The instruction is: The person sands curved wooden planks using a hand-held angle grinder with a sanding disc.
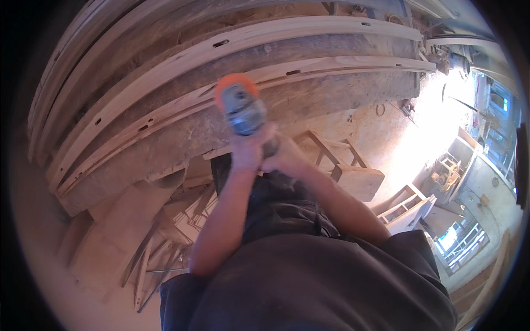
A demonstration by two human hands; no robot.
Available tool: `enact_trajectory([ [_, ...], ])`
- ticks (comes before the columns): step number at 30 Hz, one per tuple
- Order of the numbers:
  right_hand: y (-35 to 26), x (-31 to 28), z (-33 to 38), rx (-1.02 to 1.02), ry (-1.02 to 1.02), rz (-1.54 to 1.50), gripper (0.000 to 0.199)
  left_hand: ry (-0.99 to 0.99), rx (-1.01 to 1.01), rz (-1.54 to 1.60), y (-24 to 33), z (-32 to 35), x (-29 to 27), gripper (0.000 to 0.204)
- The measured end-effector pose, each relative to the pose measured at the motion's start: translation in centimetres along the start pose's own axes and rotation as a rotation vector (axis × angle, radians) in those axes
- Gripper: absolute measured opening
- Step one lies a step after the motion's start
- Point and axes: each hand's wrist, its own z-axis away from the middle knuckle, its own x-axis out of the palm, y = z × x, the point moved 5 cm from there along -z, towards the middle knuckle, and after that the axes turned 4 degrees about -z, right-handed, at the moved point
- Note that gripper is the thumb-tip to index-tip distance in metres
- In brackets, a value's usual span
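Both my hands are closed round an angle grinder (245, 117) with a grey head and a round orange disc (236, 84). My left hand (247, 150) wraps the body just behind the head. Behind it, my right hand (284, 160) grips the rear part, most of which is hidden by the hands. The disc overlaps the edge of the nearest slotted wooden strip (331, 65); whether it touches the wood I cannot tell. Motion blurs the tool and the hands slightly.
Several long slotted wooden strips (309, 26) lie across the workbench (353, 99). A wooden stool-like frame (359, 179) stands right of my arms, with a slatted wooden piece (403, 207) beyond. Wood offcuts (146, 259) lean below the bench on the left.
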Motion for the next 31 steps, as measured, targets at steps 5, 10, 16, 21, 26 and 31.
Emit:
enact_trajectory([
  [5, 3.7, -11.4, 2.4, 0.027, 0.164, -0.361, 0.035, -0.324, -0.044, -0.338, 1.0, -1.4, 13.8, 0.044],
  [10, 4.4, -20.1, 3.9, -0.078, 0.294, -0.699, 0.027, -0.034, 0.534, -1.043, 7.0, -1.1, 9.9, 0.057],
  [16, 6.5, -29.6, 2.9, -0.039, 0.311, -0.707, 0.030, 0.327, 0.709, -1.786, 10.5, -6.8, -5.7, 0.069],
  [21, 5.8, -30.5, 3.3, -0.086, 0.291, -0.679, 0.030, 0.144, 0.748, -1.888, 12.3, -6.5, -4.8, 0.071],
  [26, 5.1, -26.0, 4.6, -0.105, 0.268, -0.513, 0.026, 0.171, 0.739, -1.769, 10.0, -5.9, 1.6, 0.071],
  [31, 4.6, -18.9, 4.4, -0.081, 0.229, -0.348, 0.027, 0.258, 0.909, -1.352, 7.4, -4.0, 6.8, 0.072],
])
